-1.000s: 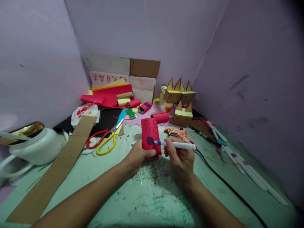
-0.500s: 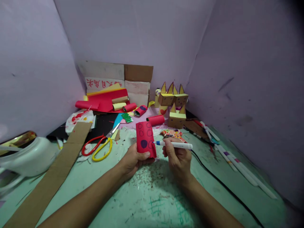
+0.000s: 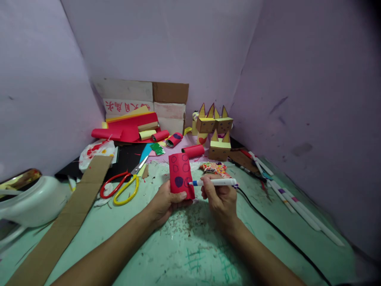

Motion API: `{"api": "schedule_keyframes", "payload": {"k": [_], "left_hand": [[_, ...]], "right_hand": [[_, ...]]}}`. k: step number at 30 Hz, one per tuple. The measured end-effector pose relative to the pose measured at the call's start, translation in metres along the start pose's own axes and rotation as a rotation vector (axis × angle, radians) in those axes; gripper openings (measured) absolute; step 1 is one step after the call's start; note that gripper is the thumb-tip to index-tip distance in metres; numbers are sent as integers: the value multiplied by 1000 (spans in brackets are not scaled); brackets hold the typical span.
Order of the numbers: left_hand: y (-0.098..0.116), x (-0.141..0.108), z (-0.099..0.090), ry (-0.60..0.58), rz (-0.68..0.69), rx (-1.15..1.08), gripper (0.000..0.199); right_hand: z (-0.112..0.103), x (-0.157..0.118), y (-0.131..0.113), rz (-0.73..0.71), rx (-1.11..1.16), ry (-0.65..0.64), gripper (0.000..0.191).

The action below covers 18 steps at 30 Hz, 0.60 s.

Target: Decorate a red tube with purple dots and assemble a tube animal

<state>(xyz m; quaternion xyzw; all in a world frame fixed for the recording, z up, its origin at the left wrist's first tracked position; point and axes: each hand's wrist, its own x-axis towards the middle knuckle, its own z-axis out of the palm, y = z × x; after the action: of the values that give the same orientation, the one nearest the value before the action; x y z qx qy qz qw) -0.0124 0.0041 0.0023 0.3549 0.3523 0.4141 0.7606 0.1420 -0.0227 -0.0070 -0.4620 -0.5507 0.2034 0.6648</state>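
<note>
My left hand point(image 3: 167, 200) grips the lower edge of a red paper piece point(image 3: 180, 171), thumb on its front. Circles are drawn on the paper in dark ink, and the lower left one is filled in. My right hand point(image 3: 222, 198) is closed around a white marker point(image 3: 218, 182) with a blue collar. The marker's tip touches the paper at the lower right circle, which is partly coloured. Scissors point(image 3: 126, 184) with one red and one yellow handle lie to the left of my hands.
A long cardboard strip point(image 3: 71, 214) and a white watering-can-like vessel point(image 3: 32, 202) lie on the left. Behind are red paper rolls point(image 3: 193, 151) and cardboard cat figures point(image 3: 219, 149). Several markers point(image 3: 300, 210) and a black cable point(image 3: 276, 226) lie on the right.
The marker's tip has shifted slightly left within the lower right circle, where more dark ink shows. The whole view has shifted a little.
</note>
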Motion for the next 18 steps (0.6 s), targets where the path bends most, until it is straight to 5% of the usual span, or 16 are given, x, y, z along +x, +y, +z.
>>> {"api": "schedule_keyframes", "payload": {"k": [18], "left_hand": [[0,0,0,-10,-7,9,60]], "right_hand": [[0,2,-3,46,48,-22,23]]}}
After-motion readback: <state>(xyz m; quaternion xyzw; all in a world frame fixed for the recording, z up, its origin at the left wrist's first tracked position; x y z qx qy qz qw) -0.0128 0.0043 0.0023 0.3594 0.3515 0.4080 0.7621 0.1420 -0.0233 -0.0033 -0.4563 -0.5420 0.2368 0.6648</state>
